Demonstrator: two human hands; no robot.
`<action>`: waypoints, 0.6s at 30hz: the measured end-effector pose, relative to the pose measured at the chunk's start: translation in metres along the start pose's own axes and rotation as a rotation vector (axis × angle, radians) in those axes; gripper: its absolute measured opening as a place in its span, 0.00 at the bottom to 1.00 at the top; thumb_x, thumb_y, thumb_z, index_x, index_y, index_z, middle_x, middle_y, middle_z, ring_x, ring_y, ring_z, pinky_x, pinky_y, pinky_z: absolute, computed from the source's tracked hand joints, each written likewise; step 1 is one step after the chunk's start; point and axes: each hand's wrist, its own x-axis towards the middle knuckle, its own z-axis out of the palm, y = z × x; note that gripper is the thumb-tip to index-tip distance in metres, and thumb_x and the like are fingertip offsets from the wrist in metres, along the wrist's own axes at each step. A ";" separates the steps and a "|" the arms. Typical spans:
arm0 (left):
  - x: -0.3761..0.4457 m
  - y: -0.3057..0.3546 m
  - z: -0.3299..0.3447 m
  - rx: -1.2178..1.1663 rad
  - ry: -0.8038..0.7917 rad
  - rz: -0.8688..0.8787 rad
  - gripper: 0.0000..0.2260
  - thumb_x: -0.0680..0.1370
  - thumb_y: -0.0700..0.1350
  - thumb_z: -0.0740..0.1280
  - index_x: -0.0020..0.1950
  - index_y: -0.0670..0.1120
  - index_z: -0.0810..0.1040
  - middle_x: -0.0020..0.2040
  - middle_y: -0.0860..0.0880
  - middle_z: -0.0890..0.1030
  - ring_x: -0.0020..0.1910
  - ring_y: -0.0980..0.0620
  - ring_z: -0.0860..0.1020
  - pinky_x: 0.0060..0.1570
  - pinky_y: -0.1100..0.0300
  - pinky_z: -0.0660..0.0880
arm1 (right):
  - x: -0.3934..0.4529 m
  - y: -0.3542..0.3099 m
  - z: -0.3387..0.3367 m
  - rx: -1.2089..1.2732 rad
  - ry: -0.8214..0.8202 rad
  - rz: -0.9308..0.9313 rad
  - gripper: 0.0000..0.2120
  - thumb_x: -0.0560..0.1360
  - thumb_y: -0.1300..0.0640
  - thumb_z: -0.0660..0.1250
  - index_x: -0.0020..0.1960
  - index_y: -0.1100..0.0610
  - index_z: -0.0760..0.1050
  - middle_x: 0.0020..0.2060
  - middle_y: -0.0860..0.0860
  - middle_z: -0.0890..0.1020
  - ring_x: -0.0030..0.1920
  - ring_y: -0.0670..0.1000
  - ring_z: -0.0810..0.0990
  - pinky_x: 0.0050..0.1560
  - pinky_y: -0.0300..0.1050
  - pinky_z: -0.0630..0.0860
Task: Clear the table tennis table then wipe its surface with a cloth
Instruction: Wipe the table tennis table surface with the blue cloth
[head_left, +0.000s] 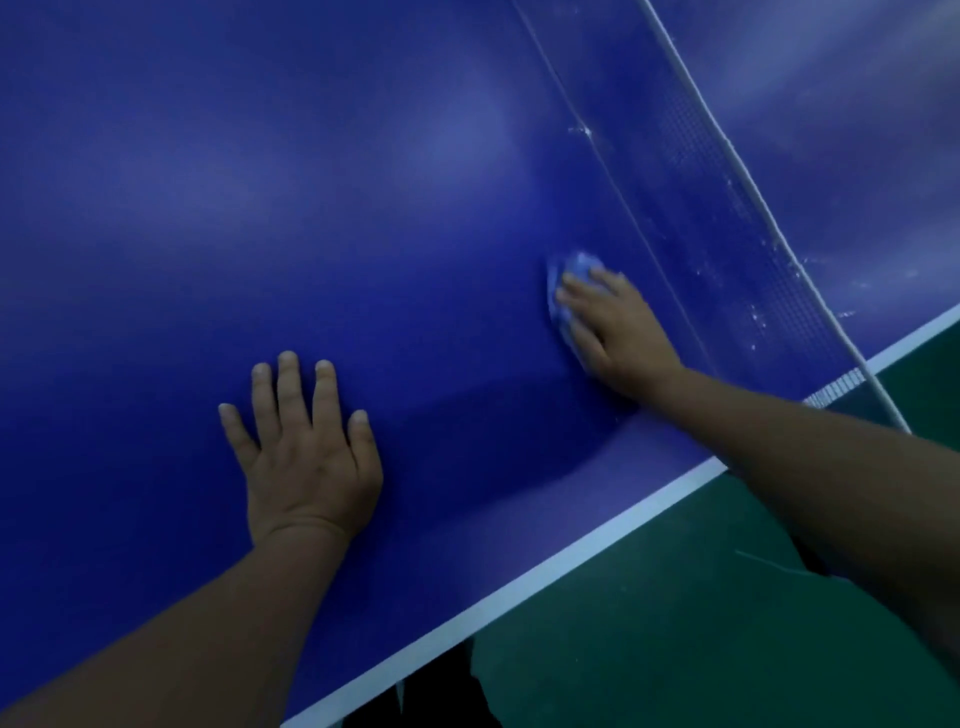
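Observation:
The blue table tennis table (260, 182) fills most of the view, with a white line along its near edge. My right hand (618, 332) presses a light blue cloth (563, 291) flat onto the surface, close to the net. Most of the cloth is hidden under the fingers. My left hand (306, 457) lies flat on the table, palm down with fingers spread, holding nothing.
The net (727, 228) with its white top cord runs diagonally from the top middle to the right edge. White specks dot the surface near it. Beyond the table's white edge line (519, 587) lies green floor (675, 649).

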 end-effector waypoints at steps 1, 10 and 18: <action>0.000 -0.001 0.000 0.001 0.000 0.001 0.31 0.79 0.59 0.43 0.81 0.48 0.53 0.82 0.45 0.48 0.80 0.47 0.40 0.75 0.41 0.34 | 0.018 -0.005 0.004 0.048 0.057 0.137 0.18 0.82 0.55 0.60 0.68 0.60 0.76 0.69 0.56 0.75 0.72 0.65 0.68 0.71 0.60 0.62; -0.001 -0.002 0.002 0.021 0.008 -0.003 0.29 0.81 0.57 0.45 0.81 0.47 0.54 0.82 0.44 0.49 0.80 0.46 0.42 0.75 0.39 0.36 | -0.132 -0.030 0.006 0.055 -0.142 -0.283 0.17 0.83 0.50 0.60 0.69 0.56 0.75 0.71 0.52 0.74 0.75 0.58 0.66 0.73 0.58 0.65; 0.000 -0.002 0.003 0.036 0.016 -0.011 0.28 0.82 0.57 0.46 0.81 0.47 0.53 0.82 0.45 0.48 0.80 0.47 0.41 0.75 0.40 0.35 | -0.007 -0.022 0.010 0.164 0.245 0.640 0.18 0.82 0.54 0.61 0.69 0.59 0.75 0.70 0.55 0.74 0.73 0.62 0.66 0.70 0.63 0.65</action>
